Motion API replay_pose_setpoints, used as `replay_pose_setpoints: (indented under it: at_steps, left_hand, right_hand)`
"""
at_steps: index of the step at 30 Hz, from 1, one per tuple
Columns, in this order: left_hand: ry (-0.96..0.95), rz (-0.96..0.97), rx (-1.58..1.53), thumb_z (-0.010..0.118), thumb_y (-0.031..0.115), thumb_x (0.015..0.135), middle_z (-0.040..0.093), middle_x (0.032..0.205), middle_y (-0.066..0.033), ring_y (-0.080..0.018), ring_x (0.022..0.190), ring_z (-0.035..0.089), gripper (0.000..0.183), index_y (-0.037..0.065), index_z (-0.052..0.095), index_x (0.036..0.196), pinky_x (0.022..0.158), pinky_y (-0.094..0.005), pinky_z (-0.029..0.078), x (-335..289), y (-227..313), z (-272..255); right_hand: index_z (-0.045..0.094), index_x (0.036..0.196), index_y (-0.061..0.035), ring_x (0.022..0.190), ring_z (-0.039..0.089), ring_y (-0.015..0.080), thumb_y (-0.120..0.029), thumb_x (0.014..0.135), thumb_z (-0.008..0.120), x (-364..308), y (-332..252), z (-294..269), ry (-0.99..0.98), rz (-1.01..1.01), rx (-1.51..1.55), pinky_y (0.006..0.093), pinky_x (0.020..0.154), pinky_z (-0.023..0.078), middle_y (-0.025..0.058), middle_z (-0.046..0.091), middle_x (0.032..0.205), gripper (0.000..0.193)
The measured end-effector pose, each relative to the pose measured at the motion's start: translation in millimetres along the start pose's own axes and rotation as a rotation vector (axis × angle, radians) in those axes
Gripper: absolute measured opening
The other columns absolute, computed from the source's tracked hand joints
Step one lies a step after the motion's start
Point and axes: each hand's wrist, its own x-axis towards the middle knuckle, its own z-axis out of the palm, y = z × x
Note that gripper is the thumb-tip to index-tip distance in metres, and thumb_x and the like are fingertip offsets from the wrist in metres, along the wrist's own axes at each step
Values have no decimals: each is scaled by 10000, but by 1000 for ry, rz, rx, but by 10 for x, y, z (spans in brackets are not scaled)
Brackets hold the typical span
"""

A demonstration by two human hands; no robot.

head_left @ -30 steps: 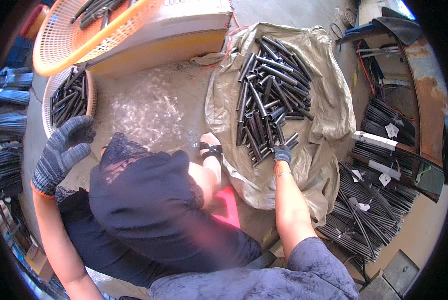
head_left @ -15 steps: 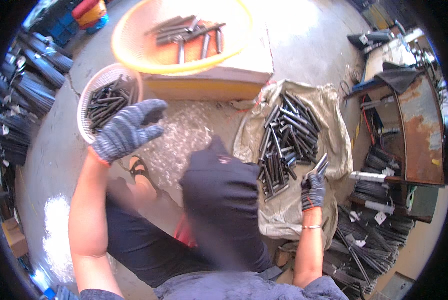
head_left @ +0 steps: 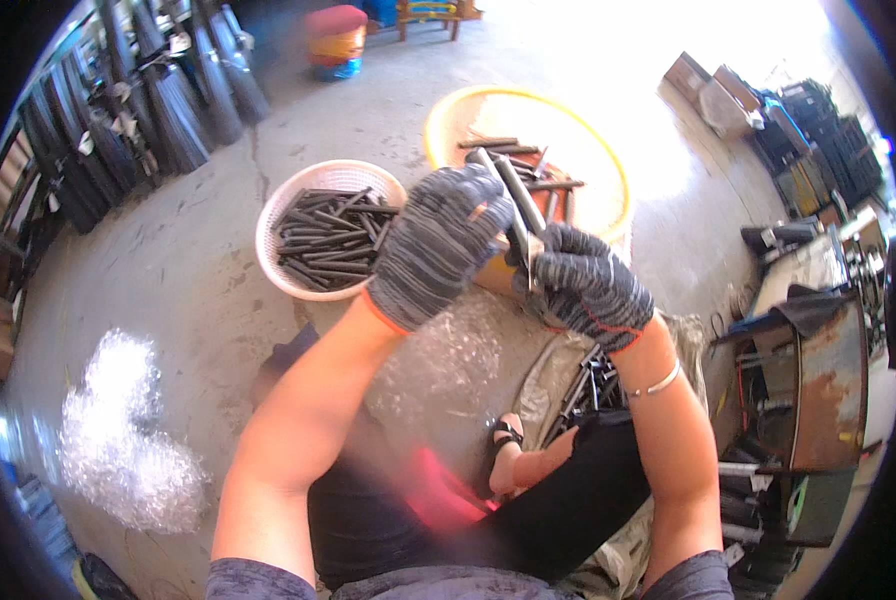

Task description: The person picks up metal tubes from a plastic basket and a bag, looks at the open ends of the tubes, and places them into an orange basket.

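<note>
the right hand [head_left: 590, 280] is closed on a few dark tubes [head_left: 520, 192], and the left hand [head_left: 438, 240] curls against them, but i cannot tell if it grips. there are tubes in the pale basket [head_left: 265, 240] just left of the left hand and in the orange basket [head_left: 625, 190] past both hands, which look done, while a pile [head_left: 596, 382] on the tan sack [head_left: 540, 388] below the right hand looks left to do. both basket rims are close, with more room over the gray floor [head_left: 203, 290] farther left of the left hand.
</note>
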Motion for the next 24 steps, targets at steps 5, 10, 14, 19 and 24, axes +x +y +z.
replay_pose_setpoints:
  at_steps: [5, 10, 14, 19, 24]
  left_hand:
    - [-35, 119, 125, 619, 139, 683, 576, 975, -84, -256, 1001, 558, 293, 93, 604, 972, 951, -480, 412, -13, 8, -148]
    - [-53, -244, -123, 621, 67, 777, 615, 952, -71, -218, 873, 596, 263, 100, 620, 1038, 836, -385, 483, -138, -201, -276]
    - [15, -974, -1101, 587, 45, 855, 638, 925, -66, -146, 738, 609, 257, 49, 592, 1112, 664, -266, 524, -232, -273, -294]
    - [-17, -1193, -1500, 652, 98, 838, 646, 907, -67, -155, 713, 617, 326, 43, 578, 1151, 628, -271, 527, -170, -204, -302]
    - [-142, -1076, -1369, 662, 46, 815, 658, 1003, -91, -151, 822, 637, 327, 37, 587, 1133, 665, -268, 538, -112, -173, -296]
  right_hand:
    - [584, 837, -42, 730, 546, 140, -156, 779, 705, 87, 252, 93, -173, -44, 20, 261, 643, 439, 62, 605, 825, 176]
    - [585, 875, -27, 811, 587, 195, -131, 776, 709, 223, 155, 88, -43, -161, 211, 309, 713, 494, 107, 585, 1020, 190]
    - [626, 959, 1, 837, 574, 188, -64, 741, 737, 220, 182, 61, -91, -146, -78, 299, 774, 470, 66, 604, 940, 254]
    - [609, 818, -22, 922, 524, 209, -42, 741, 739, 319, 440, 197, -230, -410, -653, 322, 810, 452, 95, 546, 990, 152]
    - [624, 837, -37, 993, 526, 225, -9, 720, 738, 293, 441, 233, -239, -409, -820, 341, 834, 457, 108, 552, 1017, 166]
